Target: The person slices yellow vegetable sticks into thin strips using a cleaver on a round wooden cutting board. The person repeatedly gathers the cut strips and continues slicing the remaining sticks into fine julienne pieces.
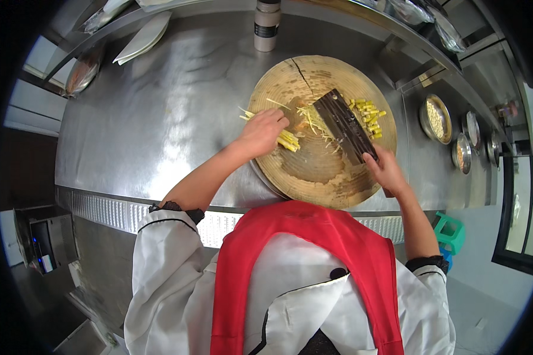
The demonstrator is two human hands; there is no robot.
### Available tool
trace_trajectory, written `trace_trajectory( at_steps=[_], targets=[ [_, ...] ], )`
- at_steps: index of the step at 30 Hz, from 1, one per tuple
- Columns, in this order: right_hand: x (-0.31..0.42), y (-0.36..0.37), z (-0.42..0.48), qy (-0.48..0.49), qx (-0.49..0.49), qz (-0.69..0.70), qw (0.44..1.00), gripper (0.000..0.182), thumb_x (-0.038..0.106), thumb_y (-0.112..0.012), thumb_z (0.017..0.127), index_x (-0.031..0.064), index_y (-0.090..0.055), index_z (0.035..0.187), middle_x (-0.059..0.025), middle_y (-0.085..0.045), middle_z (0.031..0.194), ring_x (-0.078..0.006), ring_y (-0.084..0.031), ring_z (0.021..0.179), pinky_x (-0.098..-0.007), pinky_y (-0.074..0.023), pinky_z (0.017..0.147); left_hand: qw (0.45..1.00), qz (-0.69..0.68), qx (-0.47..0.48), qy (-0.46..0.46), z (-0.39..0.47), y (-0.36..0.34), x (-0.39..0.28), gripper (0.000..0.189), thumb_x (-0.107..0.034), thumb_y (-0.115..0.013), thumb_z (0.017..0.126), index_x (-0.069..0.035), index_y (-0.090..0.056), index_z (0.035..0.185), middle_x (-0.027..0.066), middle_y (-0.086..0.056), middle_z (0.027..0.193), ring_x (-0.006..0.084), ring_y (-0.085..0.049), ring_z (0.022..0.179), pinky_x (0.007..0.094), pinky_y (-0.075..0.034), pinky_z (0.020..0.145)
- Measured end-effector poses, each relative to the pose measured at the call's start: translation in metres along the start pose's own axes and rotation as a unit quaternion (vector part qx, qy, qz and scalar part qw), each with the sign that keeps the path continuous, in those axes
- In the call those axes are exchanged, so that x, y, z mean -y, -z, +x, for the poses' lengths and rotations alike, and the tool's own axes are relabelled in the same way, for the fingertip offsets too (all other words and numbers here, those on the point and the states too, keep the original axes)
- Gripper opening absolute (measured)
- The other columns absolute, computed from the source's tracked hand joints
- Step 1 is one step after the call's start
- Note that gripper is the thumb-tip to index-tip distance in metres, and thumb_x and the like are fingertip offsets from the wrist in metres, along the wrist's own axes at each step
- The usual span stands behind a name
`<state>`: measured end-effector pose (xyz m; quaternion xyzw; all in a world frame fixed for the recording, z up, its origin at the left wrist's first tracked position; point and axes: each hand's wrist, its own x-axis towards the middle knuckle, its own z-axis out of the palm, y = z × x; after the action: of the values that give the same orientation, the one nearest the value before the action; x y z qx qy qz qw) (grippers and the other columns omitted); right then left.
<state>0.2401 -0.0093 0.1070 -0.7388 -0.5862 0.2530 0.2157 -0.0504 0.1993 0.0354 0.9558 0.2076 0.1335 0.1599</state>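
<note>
A round wooden chopping block (pixel 320 171) with a dark crack at its far side stands before me. At its left part my left hand (pixel 264 131) is closed over a bunch of pale yellow-green stalks (pixel 288 141), whose thin ends stick out on the far side of the hand. My right hand (pixel 385 171) grips a Chinese cleaver (pixel 344 124), its broad dark blade slanting over the middle of the block. Thin pale shreds (pixel 312 118) lie by the blade's left edge. Short cut stalk pieces (pixel 371 114) are gathered to its right, partly hidden by the blade.
The block rests on a stainless steel worktable (pixel 195 97). Beyond it stands a capped bottle (pixel 266 29). White plates (pixel 145 39) lie far left. Metal bowls (pixel 436 119) with food are on the right, below a raised metal shelf (pixel 431 42). A green plastic stool (pixel 449 233) is on the floor.
</note>
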Motion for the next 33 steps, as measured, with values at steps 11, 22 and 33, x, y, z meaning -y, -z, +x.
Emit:
trace_trajectory(
  at_steps=[11,22,33],
  targets=[
    [0.011,-0.014,-0.041,0.147,-0.097,-0.257,0.950,0.017,0.013,-0.068,0.083,0.0068,-0.054,0.090,-0.0121,-0.062,0.073,-0.0341,-0.063,0.062,-0.0436,-0.0500,0.055,0.995,0.008,0.094,0.015,0.013,0.025,-0.007,0.070,-0.026,-0.088,0.063,-0.006,-0.058,0.122,0.0104,-0.055,0.118,0.0308,-0.052,0.117,0.0407,-0.042,0.101],
    [0.016,-0.009,-0.055,0.143,-0.111,-0.235,0.955,0.031,0.011,-0.074,0.074,0.0084,-0.056,0.099,-0.0115,-0.063,0.079,-0.0341,-0.062,0.067,-0.0436,-0.0495,0.060,0.992,-0.125,0.018,0.022,-0.002,0.021,0.000,0.064,-0.036,-0.080,0.077,-0.005,-0.056,0.127,0.0093,-0.054,0.129,0.0282,-0.048,0.125,0.0378,-0.039,0.107],
    [0.028,-0.028,-0.024,-0.127,0.030,0.410,0.903,0.011,0.018,-0.056,0.100,0.0069,-0.056,0.097,0.0008,-0.053,0.064,-0.0059,-0.044,0.048,-0.0212,-0.0342,0.046,0.294,-0.935,-0.054,0.193,0.058,-0.027,-0.075,0.060,-0.050,-0.043,0.102,0.003,-0.052,0.127,0.0160,-0.056,0.130,0.0297,-0.052,0.123,0.0450,-0.036,0.112]
  ],
)
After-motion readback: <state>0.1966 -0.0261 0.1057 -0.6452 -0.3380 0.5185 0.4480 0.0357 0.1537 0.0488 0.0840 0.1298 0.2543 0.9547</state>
